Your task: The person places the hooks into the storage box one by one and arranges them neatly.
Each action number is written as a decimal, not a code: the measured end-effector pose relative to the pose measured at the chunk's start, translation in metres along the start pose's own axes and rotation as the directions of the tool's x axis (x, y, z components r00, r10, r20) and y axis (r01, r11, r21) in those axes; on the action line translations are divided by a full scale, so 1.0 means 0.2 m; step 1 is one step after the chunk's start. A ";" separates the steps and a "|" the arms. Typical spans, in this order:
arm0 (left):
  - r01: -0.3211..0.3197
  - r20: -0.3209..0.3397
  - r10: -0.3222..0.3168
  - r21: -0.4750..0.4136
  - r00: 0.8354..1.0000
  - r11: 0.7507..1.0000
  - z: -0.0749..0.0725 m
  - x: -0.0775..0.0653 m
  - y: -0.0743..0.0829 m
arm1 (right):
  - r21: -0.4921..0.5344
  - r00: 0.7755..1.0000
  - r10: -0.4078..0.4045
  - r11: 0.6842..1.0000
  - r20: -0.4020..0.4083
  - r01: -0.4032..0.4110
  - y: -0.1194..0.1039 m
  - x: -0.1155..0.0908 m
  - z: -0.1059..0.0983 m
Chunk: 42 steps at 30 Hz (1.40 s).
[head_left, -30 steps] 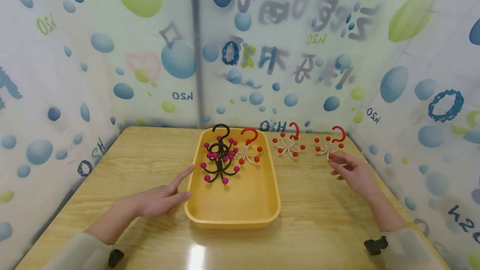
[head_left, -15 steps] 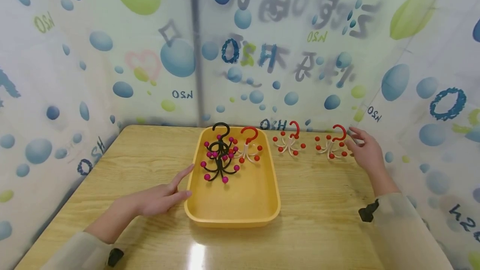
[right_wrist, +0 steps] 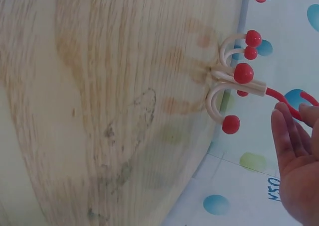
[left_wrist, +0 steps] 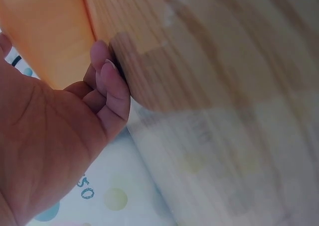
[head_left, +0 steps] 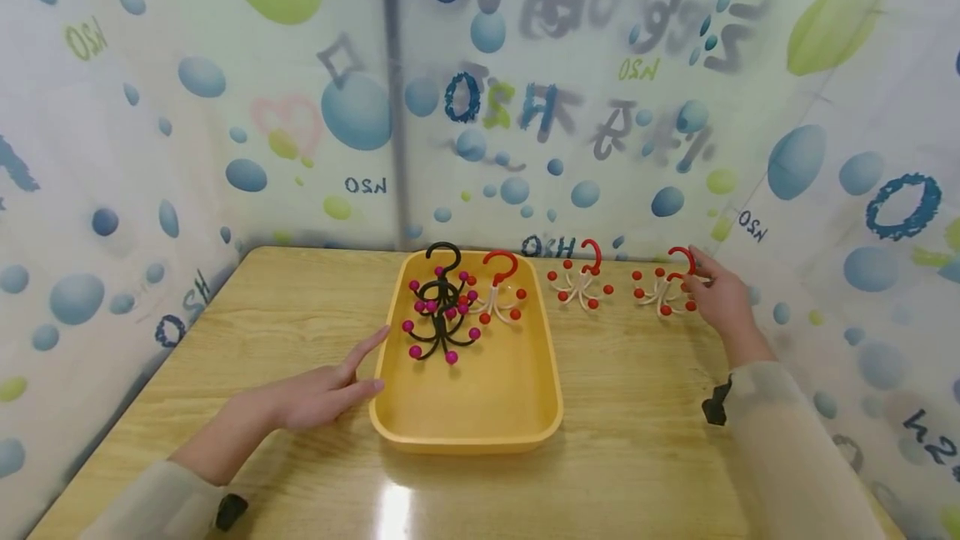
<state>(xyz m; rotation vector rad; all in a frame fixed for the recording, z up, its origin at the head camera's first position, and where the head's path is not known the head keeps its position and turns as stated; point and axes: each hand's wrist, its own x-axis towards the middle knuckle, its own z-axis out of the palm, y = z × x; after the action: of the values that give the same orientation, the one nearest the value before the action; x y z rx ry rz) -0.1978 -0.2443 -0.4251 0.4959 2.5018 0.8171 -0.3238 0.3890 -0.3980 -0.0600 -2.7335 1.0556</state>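
At the table's back right stands a white claw hanger [head_left: 660, 294] with a red hook and red ball tips. My right hand [head_left: 723, 294] pinches its red hook between thumb and fingers; the right wrist view shows the hanger's white arms [right_wrist: 218, 106] resting on the table. A matching white hanger [head_left: 581, 283] stands to its left. In the yellow tray [head_left: 465, 445] are black hangers [head_left: 441, 327] with magenta balls and another white hanger with a red hook [head_left: 497, 298]. My left hand [head_left: 322, 397] touches the tray's left side with outstretched index finger and thumb; its other fingers bend below.
The wooden table [head_left: 630, 440] reaches back to a patterned curtain [head_left: 300, 107], which also closes in both sides. The tray's raised wall [left_wrist: 55, 32] is beside my left hand.
My right hand left the right-hand hanger's front ball, swung out to its right, then came in to its red hook and took hold. My left hand stayed at the tray.
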 end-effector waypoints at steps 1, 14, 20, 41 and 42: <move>0.004 0.001 -0.004 0.001 1.000 1.000 0.00 0.00 0.00 | 0.007 1.000 0.000 1.000 -0.013 0.000 0.00 0.00 0.01; -0.015 0.000 0.015 0.000 1.000 1.000 0.00 0.00 0.00 | 0.060 0.986 -0.003 0.998 -0.164 0.013 0.00 -0.04 0.05; -0.017 -0.005 0.017 -0.004 1.000 1.000 -0.01 0.00 0.01 | 0.045 0.988 -0.011 0.999 -0.157 0.018 0.00 -0.11 0.03; -0.006 -0.003 0.006 -0.001 1.000 1.000 0.00 -0.01 0.01 | 0.147 0.972 -0.194 0.966 -0.136 0.213 -0.27 -0.53 -0.03; -0.007 -0.004 0.007 0.000 1.000 1.000 0.00 -0.01 0.01 | 0.162 0.969 -0.208 0.960 -0.132 0.228 -0.29 -0.54 -0.03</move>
<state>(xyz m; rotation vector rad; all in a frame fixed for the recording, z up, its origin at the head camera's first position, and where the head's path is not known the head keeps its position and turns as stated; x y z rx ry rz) -0.1960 -0.2438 -0.4230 0.5031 2.5055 0.8214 -0.2146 0.3364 -0.3746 0.1987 -2.4664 1.1835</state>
